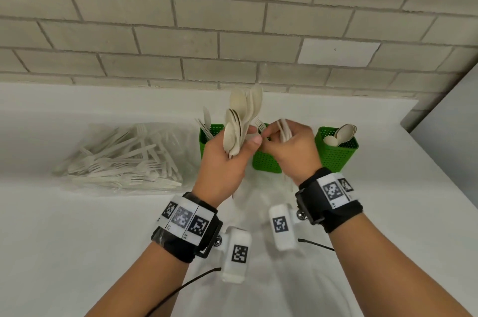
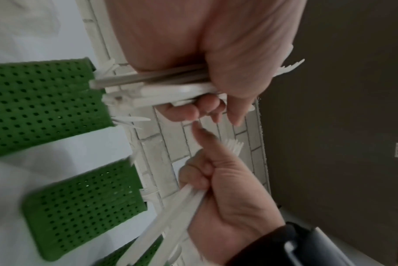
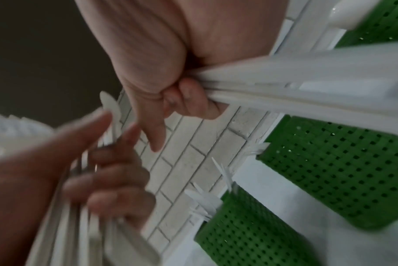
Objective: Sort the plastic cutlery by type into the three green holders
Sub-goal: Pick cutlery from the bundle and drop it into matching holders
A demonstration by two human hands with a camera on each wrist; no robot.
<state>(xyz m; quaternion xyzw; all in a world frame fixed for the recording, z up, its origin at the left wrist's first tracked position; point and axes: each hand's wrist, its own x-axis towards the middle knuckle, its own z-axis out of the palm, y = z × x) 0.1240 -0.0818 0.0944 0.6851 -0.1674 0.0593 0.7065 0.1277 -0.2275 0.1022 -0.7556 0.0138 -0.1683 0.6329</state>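
Cutlery first, from the head view: my left hand (image 1: 227, 159) is clenched round a fan of spoons (image 1: 239, 122), bowls up, raised over the worktop (image 1: 77, 239). My right hand (image 1: 292, 151) grips a thinner bundle of handles (image 1: 284, 130), and its fingertips meet my left thumb just above the middle green holder (image 1: 266, 161). Behind my left hand stands the left green holder (image 1: 210, 133) with knives and forks poking out. Off to my right, the right green holder (image 1: 338, 153) carries spoons. Well to the left lies a clear bag of forks (image 1: 124, 159), flat on the worktop. A brick wall (image 1: 232, 19) runs behind it all.

Left wrist view now, blurred: my left hand (image 2: 216, 54) wraps its fingers (image 2: 182, 109) over a stack of white handles (image 2: 161, 90). My right hand (image 2: 227, 194) sits below it, fist closed on its own handles, index finger pointing up at my left fingers. Two green holders show at the left edge.

Right wrist view, blurry too: my right hand (image 3: 152, 59) is closed on long white handles (image 3: 307, 81) running off to the right. My left hand (image 3: 75, 162) is lower left, curled round its bundle. Green holders sit lower right, fork tines sticking out of their mouths.
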